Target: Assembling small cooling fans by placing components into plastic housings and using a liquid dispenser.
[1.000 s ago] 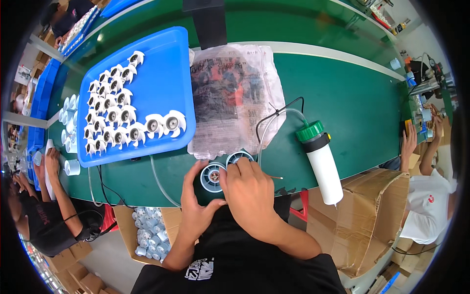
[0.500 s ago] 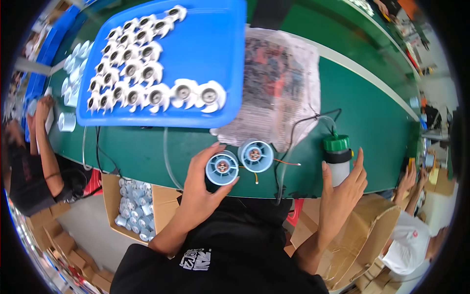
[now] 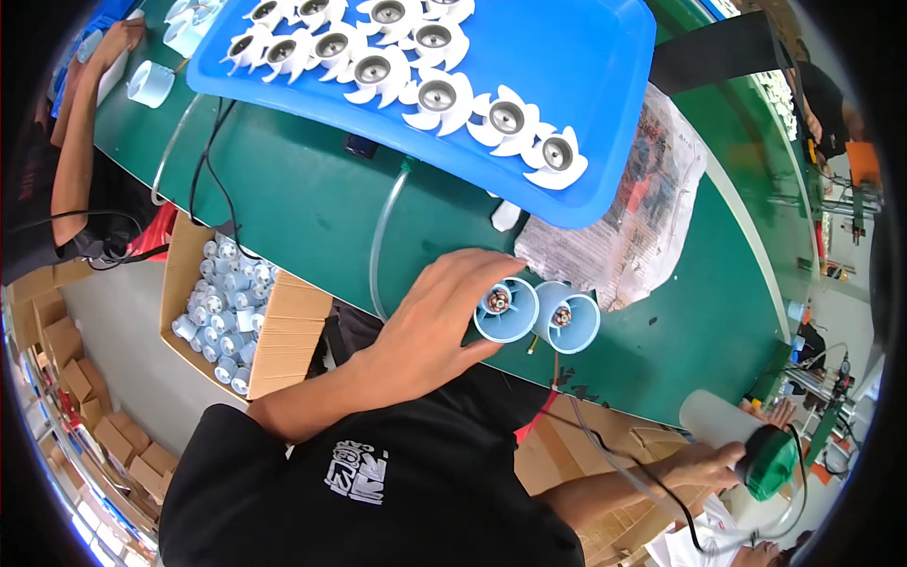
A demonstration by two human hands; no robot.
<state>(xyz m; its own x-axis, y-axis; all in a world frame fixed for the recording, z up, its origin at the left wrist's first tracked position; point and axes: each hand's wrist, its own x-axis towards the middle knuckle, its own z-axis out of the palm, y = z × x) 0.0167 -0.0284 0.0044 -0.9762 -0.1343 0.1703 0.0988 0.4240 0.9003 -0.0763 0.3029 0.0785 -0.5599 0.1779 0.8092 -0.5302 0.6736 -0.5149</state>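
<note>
My left hand [image 3: 439, 317] curls around a light blue round fan housing [image 3: 507, 333], its thumb and fingers on the sides. Copper windings and spokes show inside. A second, matching fan housing [image 3: 578, 342] stands against it on the right, with thin wires at its foot. Off the table's near right edge, my right hand [image 3: 709, 465] grips a white bottle [image 3: 710, 416] with a green cap [image 3: 770, 465]. The bottle is tipped over, its cap end lower and to the right. A clear tube and a black cable trail from the cap.
A blue tray [image 3: 312, 106] of white fan blades [image 3: 436, 94] covers the far table, partly over a newspaper sheet [image 3: 652, 217]. A clear hose [image 3: 383, 236] crosses the green table. An open carton [image 3: 293, 331] of blue housings stands lower left. Co-workers' arms [image 3: 80, 142] show at the sides.
My right hand has taken hold of the bottle, lifted it off the table and tipped it to the right. My left hand stays on the housing. The view has turned.
</note>
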